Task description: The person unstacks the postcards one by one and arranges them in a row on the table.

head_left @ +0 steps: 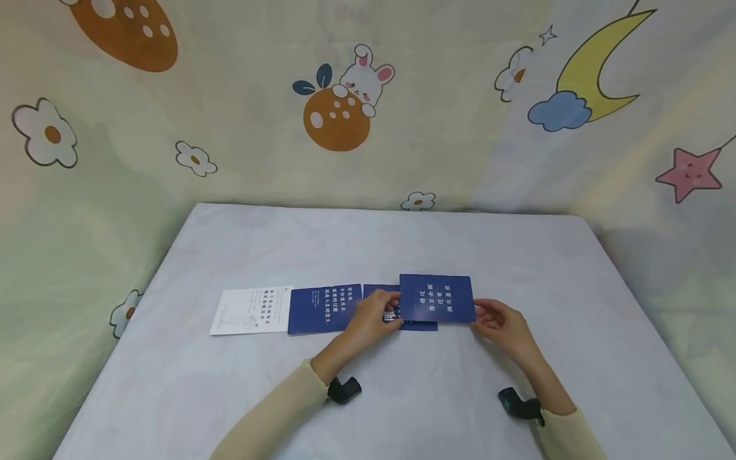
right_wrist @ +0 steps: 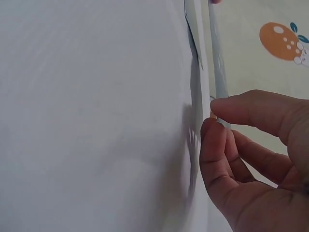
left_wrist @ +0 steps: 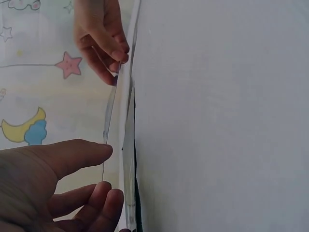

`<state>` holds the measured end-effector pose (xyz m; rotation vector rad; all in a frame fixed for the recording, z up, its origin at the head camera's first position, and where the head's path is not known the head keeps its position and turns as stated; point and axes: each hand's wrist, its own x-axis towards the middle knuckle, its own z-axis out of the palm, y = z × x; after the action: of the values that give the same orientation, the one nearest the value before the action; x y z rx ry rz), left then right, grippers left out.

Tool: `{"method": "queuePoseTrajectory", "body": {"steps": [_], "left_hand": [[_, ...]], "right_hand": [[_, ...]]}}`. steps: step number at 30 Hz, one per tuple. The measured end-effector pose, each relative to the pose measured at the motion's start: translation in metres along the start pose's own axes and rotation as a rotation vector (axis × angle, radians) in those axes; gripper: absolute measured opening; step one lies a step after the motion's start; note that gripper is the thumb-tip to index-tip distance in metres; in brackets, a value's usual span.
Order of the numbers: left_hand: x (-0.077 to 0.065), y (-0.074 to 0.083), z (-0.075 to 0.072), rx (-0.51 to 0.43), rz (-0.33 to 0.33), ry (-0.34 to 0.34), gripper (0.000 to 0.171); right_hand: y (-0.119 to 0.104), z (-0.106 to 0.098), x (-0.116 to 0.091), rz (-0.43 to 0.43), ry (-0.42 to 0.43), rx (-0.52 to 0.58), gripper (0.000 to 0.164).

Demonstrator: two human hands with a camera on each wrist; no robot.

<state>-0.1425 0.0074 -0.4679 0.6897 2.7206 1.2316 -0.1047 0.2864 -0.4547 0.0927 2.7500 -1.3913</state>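
A dark blue card (head_left: 437,298) with white vertical lettering is held just above the table by both hands. My left hand (head_left: 372,317) pinches its left edge between thumb and fingers. At its right edge, my right hand (head_left: 501,324) grips near the lower corner. Partly hidden beneath the held card and left hand lies another blue card (head_left: 420,326). To the left, a second lettered blue card (head_left: 310,310) and a white card (head_left: 247,313) lie in a row. Seen edge-on in the left wrist view, the held card (left_wrist: 110,108) stretches between the two hands.
A white-covered table (head_left: 322,249) carries the cards. Behind it hangs a printed cloth (head_left: 448,128) with a rabbit, moon and flowers, and it also encloses the sides. Dark wrist devices (head_left: 345,390) sit at both cuffs.
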Motion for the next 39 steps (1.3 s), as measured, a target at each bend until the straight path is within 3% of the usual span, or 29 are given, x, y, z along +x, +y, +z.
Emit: {"method": "queuePoseTrajectory", "body": {"steps": [6,11,22,39], "left_hand": [[0.008,0.011,0.009,0.005,-0.018,-0.061,0.051],[0.011,0.017,0.015,0.027,0.009,-0.102,0.051],[0.019,0.032,0.029,0.085,0.033,-0.162,0.049],[0.022,0.036,0.044,0.178,0.013,-0.198,0.050]], "right_hand": [[0.010,-0.015,-0.005,-0.040,-0.006,-0.023,0.043],[0.019,-0.027,-0.009,-0.049,-0.042,-0.039,0.045],[0.029,-0.039,-0.016,0.037,-0.019,-0.118,0.047],[0.040,-0.040,-0.021,0.126,0.018,-0.075,0.049]]}}
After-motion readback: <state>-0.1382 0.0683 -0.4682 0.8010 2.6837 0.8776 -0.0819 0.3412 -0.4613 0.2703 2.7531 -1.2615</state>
